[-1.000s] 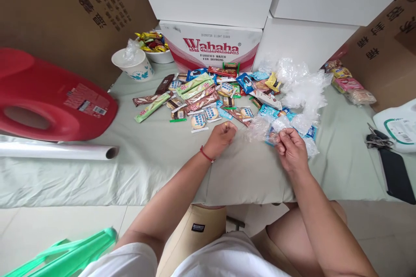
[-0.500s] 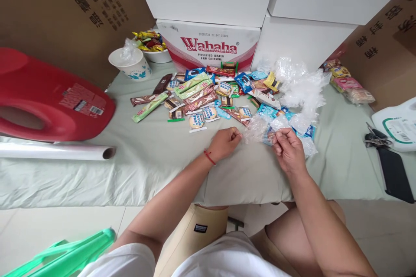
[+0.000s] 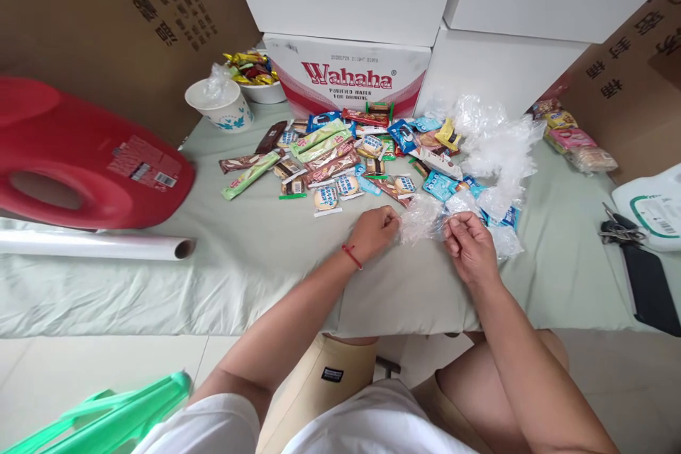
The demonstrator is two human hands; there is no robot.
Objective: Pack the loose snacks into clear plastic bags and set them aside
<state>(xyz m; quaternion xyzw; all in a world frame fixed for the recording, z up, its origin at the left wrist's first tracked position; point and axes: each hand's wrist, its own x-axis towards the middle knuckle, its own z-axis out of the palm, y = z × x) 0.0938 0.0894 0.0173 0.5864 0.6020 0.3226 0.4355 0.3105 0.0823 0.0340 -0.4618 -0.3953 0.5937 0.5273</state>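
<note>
A crinkled clear plastic bag [image 3: 422,217] stretches between my hands, just above the near part of the table. My left hand [image 3: 374,233] is closed in a pinch at the bag's left edge. On the other side, my right hand [image 3: 470,245] pinches the bag between thumb and fingers. Behind them lies a heap of wrapped snacks: green-wrapped bars [image 3: 319,140], brown-wrapped bars [image 3: 333,164], round biscuits in clear wrappers [image 3: 325,197] and blue packets [image 3: 440,186]. More crumpled clear bags [image 3: 492,145] pile up at the heap's right side, partly covering some packets.
A red jug [image 3: 96,156] and a plastic film roll [image 3: 96,245] lie left. A paper cup [image 3: 226,110] and a white bowl [image 3: 266,92] stand behind. A Wahaha carton [image 3: 348,74] backs the heap. Keys [image 3: 620,229], a black phone [image 3: 650,287] and a white bottle [image 3: 652,206] are right.
The whole view has shifted slightly, so things appear a little further right. My right hand sits slightly closer to my left; both keep their pinch on the bag.
</note>
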